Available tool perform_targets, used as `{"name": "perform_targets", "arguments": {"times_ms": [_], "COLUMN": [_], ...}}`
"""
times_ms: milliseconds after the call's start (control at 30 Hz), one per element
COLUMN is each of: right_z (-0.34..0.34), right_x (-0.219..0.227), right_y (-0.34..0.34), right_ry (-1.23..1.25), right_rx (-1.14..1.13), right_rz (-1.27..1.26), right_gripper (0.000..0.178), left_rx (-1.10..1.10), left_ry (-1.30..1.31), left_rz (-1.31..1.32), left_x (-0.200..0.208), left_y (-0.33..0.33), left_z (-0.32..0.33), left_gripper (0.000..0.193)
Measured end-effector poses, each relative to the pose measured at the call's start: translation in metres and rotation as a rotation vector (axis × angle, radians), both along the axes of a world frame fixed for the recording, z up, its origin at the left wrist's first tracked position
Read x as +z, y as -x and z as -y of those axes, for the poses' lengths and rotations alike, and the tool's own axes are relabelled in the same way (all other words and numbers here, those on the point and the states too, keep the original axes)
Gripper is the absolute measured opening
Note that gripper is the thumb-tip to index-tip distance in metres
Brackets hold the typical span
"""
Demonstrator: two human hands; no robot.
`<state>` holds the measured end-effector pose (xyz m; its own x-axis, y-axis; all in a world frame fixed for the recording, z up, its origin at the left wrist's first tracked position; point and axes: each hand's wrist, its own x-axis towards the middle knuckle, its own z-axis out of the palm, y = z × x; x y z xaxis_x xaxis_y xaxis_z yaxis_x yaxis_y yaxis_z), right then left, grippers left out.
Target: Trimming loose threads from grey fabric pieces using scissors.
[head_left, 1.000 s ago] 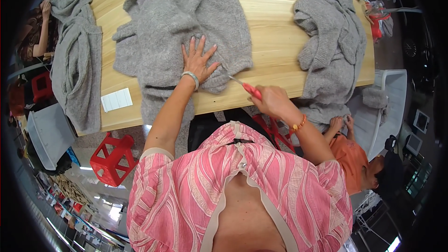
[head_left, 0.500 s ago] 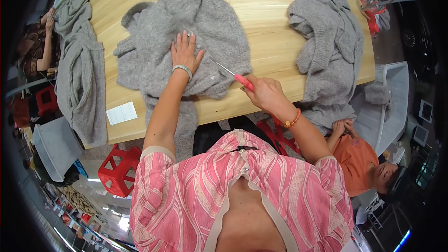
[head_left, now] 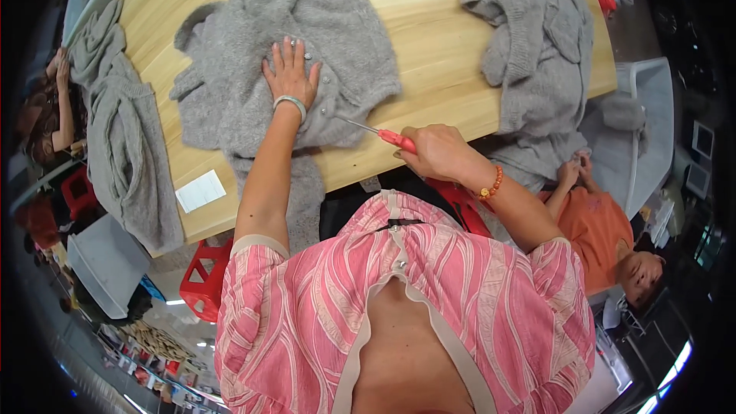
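Note:
A grey fuzzy knit cardigan point(head_left: 337, 31) lies spread on the wooden table before me. Several small shiny buttons point(head_left: 326, 80) run along its front. My left hand point(head_left: 291, 80) rests flat on the knit beside them, fingers spread. Wrapped round the red handle of a thin-shafted tool point(head_left: 394, 139) is my right hand point(head_left: 438, 153). The tool resembles a screwdriver or awl. Its metal tip points left and ends close to the lowest visible button point(head_left: 323, 110); whether it touches the cloth I cannot tell.
More grey knitwear lies at the left point(head_left: 126, 138) and right point(head_left: 529, 38) of the table point(head_left: 429, 38). A white paper point(head_left: 201, 192) sits near its front edge. Red stools point(head_left: 207, 280) stand below. At right, a person in orange point(head_left: 594, 253) is beside a pale bin point(head_left: 648, 138); another person's arm point(head_left: 63, 100) shows at far left.
The view has shifted a little. My left hand has moved slightly off the button row, showing more buttons. The tool tip has come lower along the row, with my right hand still gripping it.

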<state>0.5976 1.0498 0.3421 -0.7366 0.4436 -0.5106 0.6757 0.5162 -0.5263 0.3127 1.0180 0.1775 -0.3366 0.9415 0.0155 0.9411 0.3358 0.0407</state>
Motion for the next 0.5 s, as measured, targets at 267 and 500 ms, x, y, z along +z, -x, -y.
{"name": "perform_targets", "arguments": {"times_ms": [267,500], "right_z": [-0.01,0.001], "right_x": [-0.025,-0.025], "right_y": [-0.042,-0.069], "right_ry": [-0.165,-0.177], "right_rx": [-0.372,-0.478], "right_rz": [-0.137,-0.083], "right_gripper": [0.026,0.028], "left_rx": [-0.228,-0.21], "left_ry": [-0.299,-0.016], "left_rz": [0.328,0.515], "left_x": [0.069,-0.007], "left_y": [-0.081,-0.129], "left_z": [-0.013,-0.025], "left_gripper": [0.069,0.057]}}
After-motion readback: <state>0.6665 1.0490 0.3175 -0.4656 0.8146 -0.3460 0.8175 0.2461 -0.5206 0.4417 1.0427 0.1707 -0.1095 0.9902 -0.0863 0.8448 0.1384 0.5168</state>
